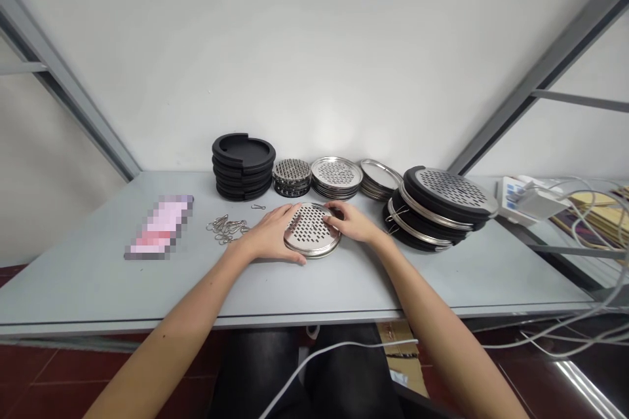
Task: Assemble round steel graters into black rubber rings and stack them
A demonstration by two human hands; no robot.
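The left hand [268, 234] and right hand [354, 222] clamp opposite edges of a perforated steel disc [310, 230], which lies flat at centre frame on the bench [393, 285], near loose wire clips [227, 229].

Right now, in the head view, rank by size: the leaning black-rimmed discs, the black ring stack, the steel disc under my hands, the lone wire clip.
Largest: the leaning black-rimmed discs. Then the black ring stack and the steel disc, which look alike; the disc sits nearer, so I won't rank them. Smallest: the lone wire clip.
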